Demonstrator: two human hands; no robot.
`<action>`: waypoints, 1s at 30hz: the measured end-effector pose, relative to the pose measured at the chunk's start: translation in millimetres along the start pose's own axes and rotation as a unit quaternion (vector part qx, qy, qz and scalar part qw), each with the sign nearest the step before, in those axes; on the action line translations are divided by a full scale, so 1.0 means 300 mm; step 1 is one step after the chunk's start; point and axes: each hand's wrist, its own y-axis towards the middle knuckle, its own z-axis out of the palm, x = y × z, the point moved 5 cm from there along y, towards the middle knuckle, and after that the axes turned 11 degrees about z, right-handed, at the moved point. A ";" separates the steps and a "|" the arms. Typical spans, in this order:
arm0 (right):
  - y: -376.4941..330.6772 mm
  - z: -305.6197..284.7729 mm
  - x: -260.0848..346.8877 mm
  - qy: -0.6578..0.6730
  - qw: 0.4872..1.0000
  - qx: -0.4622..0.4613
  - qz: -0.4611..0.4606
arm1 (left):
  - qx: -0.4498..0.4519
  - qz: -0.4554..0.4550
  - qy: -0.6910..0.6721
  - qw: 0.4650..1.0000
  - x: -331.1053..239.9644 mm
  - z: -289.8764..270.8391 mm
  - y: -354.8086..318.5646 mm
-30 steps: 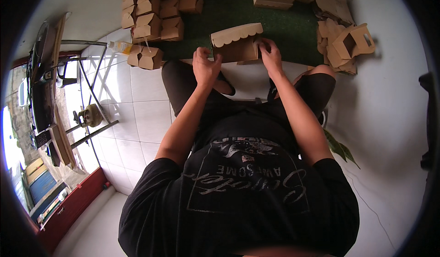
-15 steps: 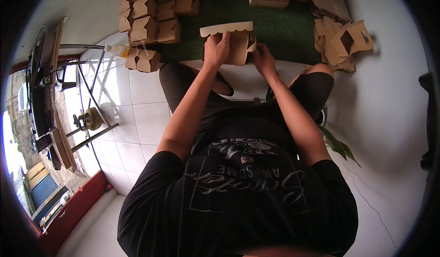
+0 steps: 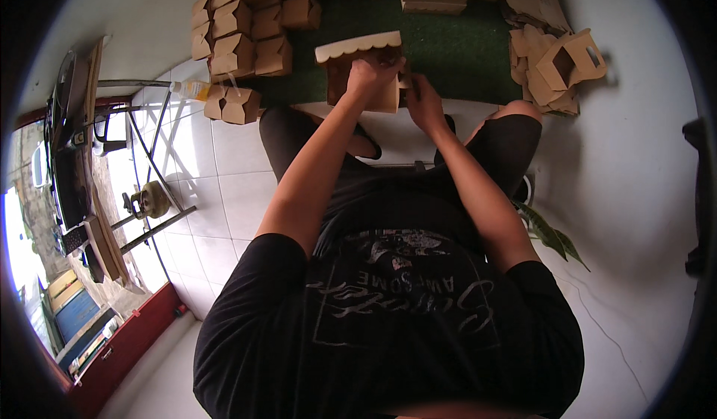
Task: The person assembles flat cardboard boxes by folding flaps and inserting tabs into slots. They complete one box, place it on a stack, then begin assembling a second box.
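Box (image 3: 385, 98) seemingly around left grip (image 3: 370, 75)

Beside the left edge of the green worktop (image 3: 463, 60) you see a yellowish bottle (image 3: 193, 90); farther left, a roundish tank (image 3: 155, 199); before the near right corner, some leaves (image 3: 545, 230).

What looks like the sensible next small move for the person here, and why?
Probably to press the right end of the open carton between both hands: the left hand reaches inside toward that end, the right hand is close by its outside, and the scalloped lid is open, leaving the inside reachable.
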 end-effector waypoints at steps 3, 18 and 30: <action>-0.014 0.009 0.000 -0.006 0.999 -0.024 -0.034 | 0.101 0.144 0.279 0.944 0.035 0.109 0.004; 0.057 0.004 -0.054 0.162 0.983 0.032 0.083 | 0.009 -0.105 -0.274 0.956 -0.025 -0.012 -0.048; 0.072 0.000 -0.085 0.134 0.987 -0.022 0.086 | 0.130 -0.038 -0.158 0.978 0.098 0.041 -0.090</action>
